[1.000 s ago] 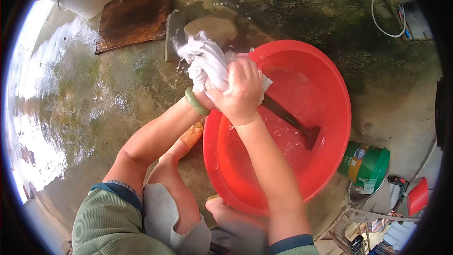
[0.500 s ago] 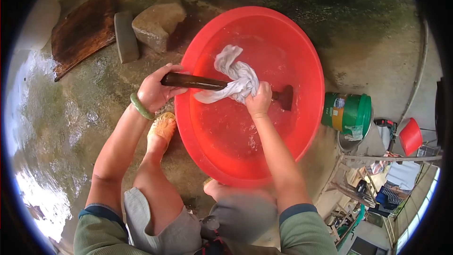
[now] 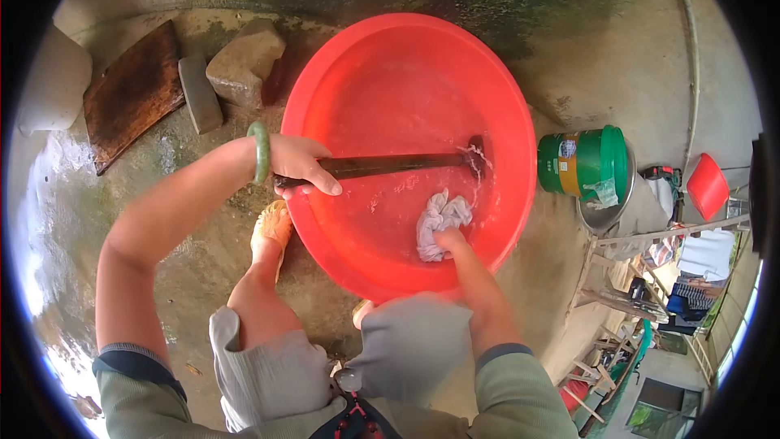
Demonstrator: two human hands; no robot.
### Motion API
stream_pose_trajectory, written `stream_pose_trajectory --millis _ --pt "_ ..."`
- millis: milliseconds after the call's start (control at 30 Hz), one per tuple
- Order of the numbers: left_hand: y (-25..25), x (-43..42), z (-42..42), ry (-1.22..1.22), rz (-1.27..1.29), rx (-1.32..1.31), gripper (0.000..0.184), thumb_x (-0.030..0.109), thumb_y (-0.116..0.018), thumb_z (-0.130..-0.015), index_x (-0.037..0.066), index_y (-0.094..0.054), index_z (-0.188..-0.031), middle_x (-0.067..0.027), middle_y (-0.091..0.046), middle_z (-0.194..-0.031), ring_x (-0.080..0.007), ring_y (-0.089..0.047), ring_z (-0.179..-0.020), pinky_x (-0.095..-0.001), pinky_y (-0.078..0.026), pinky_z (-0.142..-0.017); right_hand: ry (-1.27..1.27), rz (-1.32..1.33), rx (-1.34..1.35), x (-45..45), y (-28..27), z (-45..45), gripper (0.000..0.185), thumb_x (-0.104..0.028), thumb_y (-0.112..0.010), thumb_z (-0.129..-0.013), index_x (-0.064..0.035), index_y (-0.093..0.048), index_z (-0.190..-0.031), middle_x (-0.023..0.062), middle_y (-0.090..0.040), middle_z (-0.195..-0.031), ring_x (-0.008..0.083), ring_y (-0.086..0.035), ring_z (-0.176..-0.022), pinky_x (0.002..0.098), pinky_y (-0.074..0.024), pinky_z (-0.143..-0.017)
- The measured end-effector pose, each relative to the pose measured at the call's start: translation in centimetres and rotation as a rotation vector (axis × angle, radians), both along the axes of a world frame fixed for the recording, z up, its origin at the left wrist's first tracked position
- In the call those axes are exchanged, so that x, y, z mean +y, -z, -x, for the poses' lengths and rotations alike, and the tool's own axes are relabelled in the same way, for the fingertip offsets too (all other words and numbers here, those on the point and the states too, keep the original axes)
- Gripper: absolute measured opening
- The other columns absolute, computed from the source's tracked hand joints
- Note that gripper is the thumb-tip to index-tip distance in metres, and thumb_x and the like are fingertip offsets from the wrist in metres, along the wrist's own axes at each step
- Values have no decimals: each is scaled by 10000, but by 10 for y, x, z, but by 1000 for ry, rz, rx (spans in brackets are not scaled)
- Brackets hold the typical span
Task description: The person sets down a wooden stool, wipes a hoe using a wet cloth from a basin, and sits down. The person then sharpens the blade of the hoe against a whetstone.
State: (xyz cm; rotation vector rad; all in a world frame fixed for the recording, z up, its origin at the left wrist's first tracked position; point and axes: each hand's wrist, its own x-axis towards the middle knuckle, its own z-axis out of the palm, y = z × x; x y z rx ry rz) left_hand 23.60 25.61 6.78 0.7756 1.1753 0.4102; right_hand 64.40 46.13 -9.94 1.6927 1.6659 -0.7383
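Note:
A large red basin (image 3: 325, 264) with water in it stands on the wet ground before my knees. My left hand (image 3: 299, 162), a green bangle at its wrist, is closed round the near end of a dark handle (image 3: 390, 165) at the basin's left rim. The handle lies across the basin, and its wider head rests toward the right side. My right hand (image 3: 448, 240) is closed on a bunched white cloth (image 3: 439, 215) low in the basin on the right. Part of that hand's fingers is hidden by the cloth.
A brown board (image 3: 134, 97), a grey block (image 3: 200, 93) and a stone (image 3: 246, 63) lie at the upper left, near a pale container (image 3: 53, 81). Right of the basin are a green bucket (image 3: 581, 162), a metal bowl (image 3: 605, 215) and a red scoop (image 3: 707, 187).
The white cloth was twisted round the handle above the basin; now it is off the handle, bunched lower in the basin with my right hand. The handle has dropped to lie across the basin.

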Motion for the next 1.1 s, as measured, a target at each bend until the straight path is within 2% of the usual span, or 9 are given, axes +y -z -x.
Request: stream_pose_trajectory --millis 100,167,233,300,400,600,767,1000,1100 --pt "-10 7 -27 161 74 303 264 171 -659 -712 9 -496 -842 -39 -494 -585 -138 -504 -442 -273 -423 -392 141 213 71 -27 -47 -10 512 -401 -606 -733 54 -572 -967 171 -622 -880 306 -614 -822 453 -508 -647" --pt "-39 0 -43 92 15 341 221 97 -626 -689 -14 -497 -830 -59 -504 -582 -150 -517 -453 -286 -436 -400 137 143 211 -29 -81 -23 460 -388 -615 -753 17 -577 -968 167 -618 -894 287 -615 -813 409 -502 -684" --pt "-80 -7 -61 32 -11 376 194 85 -618 -689 -29 -507 -800 -73 -518 -583 -158 -517 -448 -291 -437 -398 -275 -371 424 -25 -105 -52 370 -344 -610 -774 -18 -595 -949 155 -624 -913 249 -613 -840 369 -487 -728" --pt "-110 -32 -73 40 24 373 181 94 -620 -684 -28 -525 -777 -71 -535 -593 -151 -510 -434 -286 -422 -384 -124 -426 505 -8 -120 -77 336 -320 -621 -772 -26 -600 -933 135 -639 -869 229 -608 -837 348 -471 -743" --pt "-178 -118 -102 -287 101 213 156 109 -625 -705 -3 -527 -752 -51 -524 -584 -126 -498 -422 -261 -379 -355 56 -331 690 -9 -204 -75 242 -255 -611 -795 -53 -596 -927 63 -606 -715 120 -555 -507 294 -467 -496" --pt "-250 -267 -134 -724 -1 164 167 141 -583 -755 -15 -530 -776 -66 -517 -638 -120 -477 -426 -253 -348 -351 -181 -248 897 -77 -327 10 258 -283 -553 -836 -62 -572 -968 30 -588 -805 104 -560 -656 248 -444 -549" --pt "-247 -315 -132 -851 -58 208 167 145 -587 -752 -12 -534 -760 -67 -522 -635 -126 -489 -442 -255 -372 -368 -378 -194 927 -118 -352 94 251 -283 -544 -841 -69 -576 -967 25 -588 -810 102 -559 -664 247 -443 -549" --pt "-139 -324 -83 -991 -83 226 144 110 -607 -741 -19 -542 -739 -75 -526 -608 -160 -508 -444 -283 -400 -377 -841 -174 804 -206 -346 235 163 -223 -551 -812 -62 -571 -832 9 -552 -688 103 -526 -582 269 -422 -490" --pt "-103 -340 -69 -1104 -76 64 129 87 -611 -725 -24 -545 -732 -83 -532 -607 -162 -514 -449 -280 -394 -373 -899 -159 765 -215 -350 260 159 -217 -548 -813 -59 -568 -823 10 -553 -678 106 -524 -573 273 -416 -479"
